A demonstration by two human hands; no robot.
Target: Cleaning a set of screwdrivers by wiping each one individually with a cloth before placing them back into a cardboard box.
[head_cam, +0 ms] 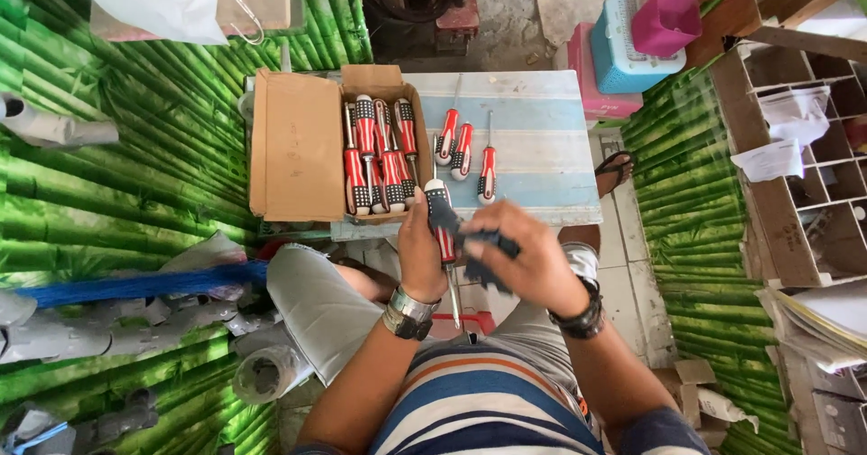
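Fingers of the left hand (421,247) are wrapped around the red-and-black ribbed plastic handle of a screwdriver (442,225), holding it upright over the lap just off the near edge of the table (542,148), its steel shaft pointing down toward the person. Fingers of the right hand (528,255) are pinched closed on a dark crumpled cloth (488,252) pressed against the side of that handle.

To wipe well, I would judge that the left grip should stay low on the handle so the cloth can reach the ribbed part, and the tool should be turned a little between strokes so that no face is missed; the shaft tip points at the body, so short strokes are safer.

Beyond the hands, three more red-and-black screwdrivers (462,148) lie loose on the pale blue-and-white striped tabletop, handles away from the person. Beside them, at the table's left end, an open brown cardboard box (298,143) holds a packed row of matching screwdrivers (379,157), its lid flap folded out to the left. Green bamboo-print sheeting (135,175) covers the floor on both sides.
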